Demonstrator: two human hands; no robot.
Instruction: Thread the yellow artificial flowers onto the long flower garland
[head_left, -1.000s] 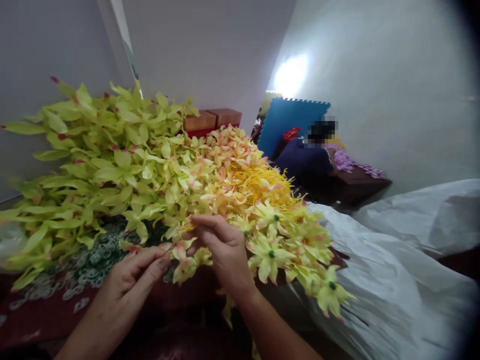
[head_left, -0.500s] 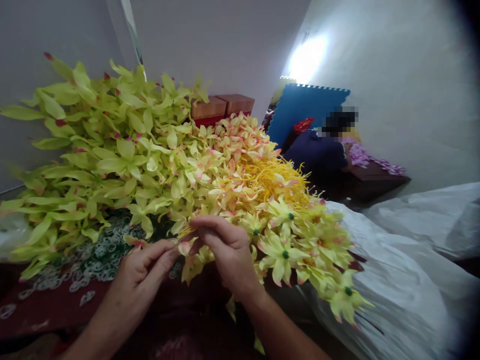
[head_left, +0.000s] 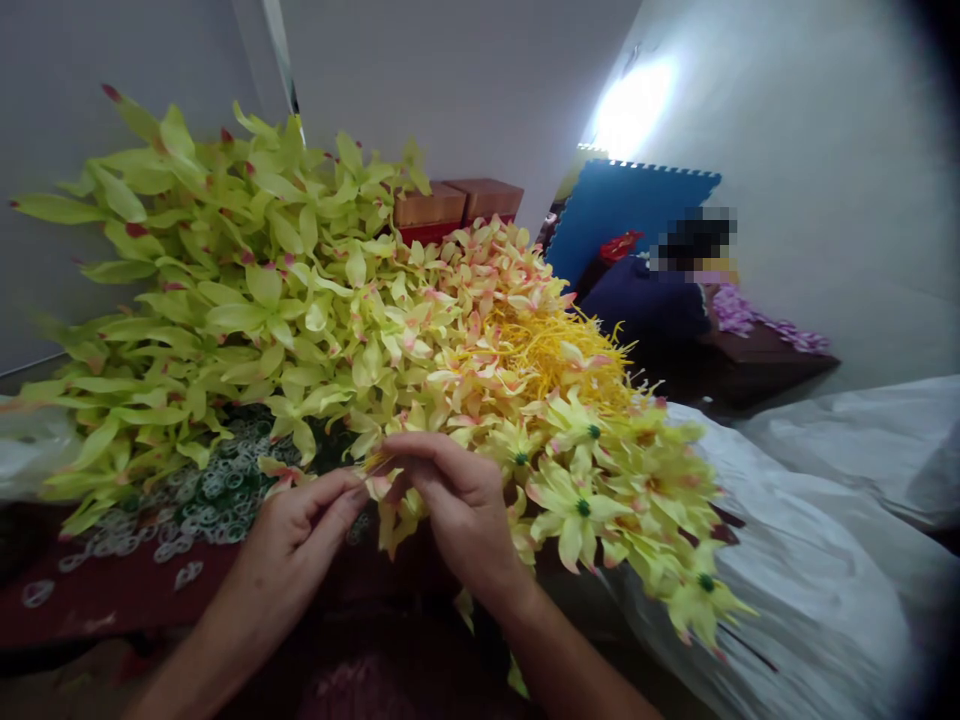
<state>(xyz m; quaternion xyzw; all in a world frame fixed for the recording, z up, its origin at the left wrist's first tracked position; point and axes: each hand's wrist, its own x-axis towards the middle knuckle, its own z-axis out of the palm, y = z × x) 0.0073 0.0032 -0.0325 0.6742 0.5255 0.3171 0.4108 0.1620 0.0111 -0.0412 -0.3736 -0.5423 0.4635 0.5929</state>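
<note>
My left hand (head_left: pixel 304 550) is closed in a pinch, thumb against fingers, at the near end of a small yellow flower stamen (head_left: pixel 373 462). Facing it, my right hand (head_left: pixel 466 520) has its fingers curled around the other side of that stamen. A pale pink-yellow petal (head_left: pixel 381 487) shows just below, between the two hands; whether it is held is unclear. Behind my hands rise heaped green artificial flower petals (head_left: pixel 262 300), with pink-tipped yellow petals (head_left: pixel 499 265) and a tangle of yellow stamens (head_left: pixel 547 345). Assembled flowers (head_left: pixel 581 508) with green centres lie right of my right hand.
Clear plastic rings (head_left: pixel 187 515) lie in a loose pile on the dark red table (head_left: pixel 97 590) at left. Two brown boxes (head_left: pixel 429 206) stand behind the heap. White plastic sheeting (head_left: pixel 810 540) spreads at right. Beyond, a person (head_left: pixel 649 300) bends over purple petals (head_left: pixel 795 335).
The view has swung slightly left, so the surroundings sit farther right. My left hand has edged closer to my right hand; both keep their pinch around the yellow stamen.
</note>
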